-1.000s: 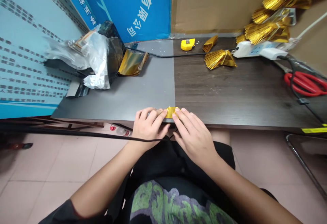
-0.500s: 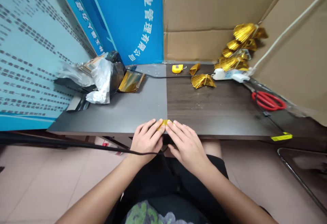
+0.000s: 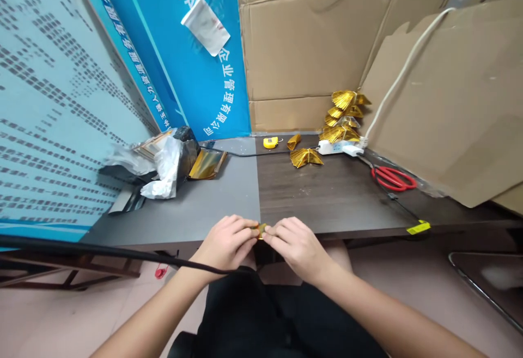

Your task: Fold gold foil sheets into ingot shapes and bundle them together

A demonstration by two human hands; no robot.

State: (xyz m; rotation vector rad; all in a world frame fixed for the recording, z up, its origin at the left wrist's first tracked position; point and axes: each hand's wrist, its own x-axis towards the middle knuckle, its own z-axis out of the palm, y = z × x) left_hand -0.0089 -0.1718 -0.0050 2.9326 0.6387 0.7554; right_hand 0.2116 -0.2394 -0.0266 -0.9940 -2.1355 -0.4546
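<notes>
A small piece of gold foil paper (image 3: 262, 231) lies between my two hands at the front edge of the desk (image 3: 318, 205). My left hand (image 3: 229, 241) pinches its left end, fingers bent and pressed together. On the other end, the thumb and fingers of my right hand (image 3: 298, 249) are closed. Most of the foil is hidden under my fingertips. Beyond my hands, a pleated gold foil fan (image 3: 305, 157) rests on the dark part of the desk. A stack of flat gold foil sheets (image 3: 207, 164) sits at the left.
Several gathered gold foil fans (image 3: 343, 115) are piled by a white power strip (image 3: 339, 148). Red-handled scissors (image 3: 393, 178) lie at the right. A yellow tape measure (image 3: 270, 142) is at the back. Crumpled plastic wrapping (image 3: 163, 167) stands left. A black cable (image 3: 163, 260) crosses my left forearm.
The view has tilted up, so the desk appears lower. My fingers, laid flatter over the foil before, are now bent and pinching its two ends.
</notes>
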